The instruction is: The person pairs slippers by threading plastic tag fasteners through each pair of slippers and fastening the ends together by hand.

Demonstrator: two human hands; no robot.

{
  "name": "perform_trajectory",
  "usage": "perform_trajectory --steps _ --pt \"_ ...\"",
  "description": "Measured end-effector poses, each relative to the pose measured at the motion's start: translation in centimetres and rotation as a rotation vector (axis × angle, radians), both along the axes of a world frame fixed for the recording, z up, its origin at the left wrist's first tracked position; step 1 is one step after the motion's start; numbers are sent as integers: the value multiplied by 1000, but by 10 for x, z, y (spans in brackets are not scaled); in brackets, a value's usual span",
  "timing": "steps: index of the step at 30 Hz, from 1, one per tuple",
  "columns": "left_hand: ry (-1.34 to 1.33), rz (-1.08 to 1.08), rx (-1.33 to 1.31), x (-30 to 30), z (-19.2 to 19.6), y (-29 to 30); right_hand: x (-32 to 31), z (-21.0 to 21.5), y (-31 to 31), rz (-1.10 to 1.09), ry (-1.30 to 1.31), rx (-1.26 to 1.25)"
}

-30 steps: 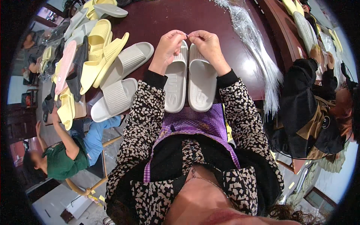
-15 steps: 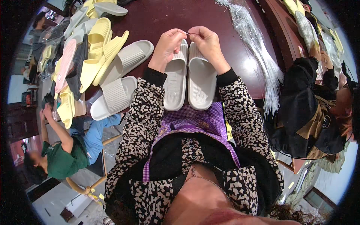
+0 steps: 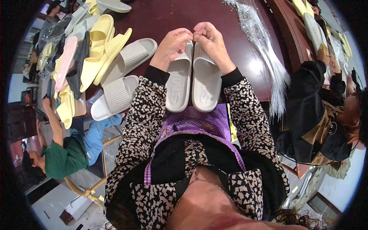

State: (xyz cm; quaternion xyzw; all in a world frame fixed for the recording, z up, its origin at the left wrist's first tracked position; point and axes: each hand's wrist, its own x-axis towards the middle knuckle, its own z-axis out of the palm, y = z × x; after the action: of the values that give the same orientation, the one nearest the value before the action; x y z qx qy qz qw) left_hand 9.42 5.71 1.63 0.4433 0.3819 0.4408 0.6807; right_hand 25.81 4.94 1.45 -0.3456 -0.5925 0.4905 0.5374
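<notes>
A pair of light grey slide sandals stands side by side at the table's near edge, the left slide (image 3: 178, 82) and the right slide (image 3: 206, 82) with their open heels toward me. Over their toe ends, my left hand (image 3: 174, 44) and my right hand (image 3: 211, 40) meet fingertip to fingertip. Both are closed in a pinch. Whatever sits between the fingertips is too small to make out. My hands partly cover the slides' straps.
Grey slides (image 3: 119, 97), yellow slides (image 3: 103, 53) and a pink slide (image 3: 66, 63) are heaped at the left. A bundle of thin clear plastic strands (image 3: 264, 50) lies on the dark red table (image 3: 172, 15). People work on both sides, one in a green shirt (image 3: 67, 155).
My fingertips have drawn closer together, and the thin pale thing seen between them before is hidden. At the left, the person in green has shifted, one arm reaching up toward the heap.
</notes>
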Motion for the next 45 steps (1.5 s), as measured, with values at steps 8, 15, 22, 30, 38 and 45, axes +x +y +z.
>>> perform_trajectory --steps 8,15,22,30,38,45 --pt "-60 -14 16 9 -2 12 12 -1 11 -128 -112 121" --pt "223 322 180 1 -2 4 39 29 -41 -393 -562 427" --pt "490 586 592 -30 -35 -25 30 20 -93 -97 -856 418" --pt "433 614 430 -24 -33 -45 19 17 -72 -182 -993 538" --pt "298 652 326 -27 -42 -43 13 16 -65 -125 -953 490" --pt "380 723 328 -47 -24 -59 -19 22 -54 -152 -937 423"
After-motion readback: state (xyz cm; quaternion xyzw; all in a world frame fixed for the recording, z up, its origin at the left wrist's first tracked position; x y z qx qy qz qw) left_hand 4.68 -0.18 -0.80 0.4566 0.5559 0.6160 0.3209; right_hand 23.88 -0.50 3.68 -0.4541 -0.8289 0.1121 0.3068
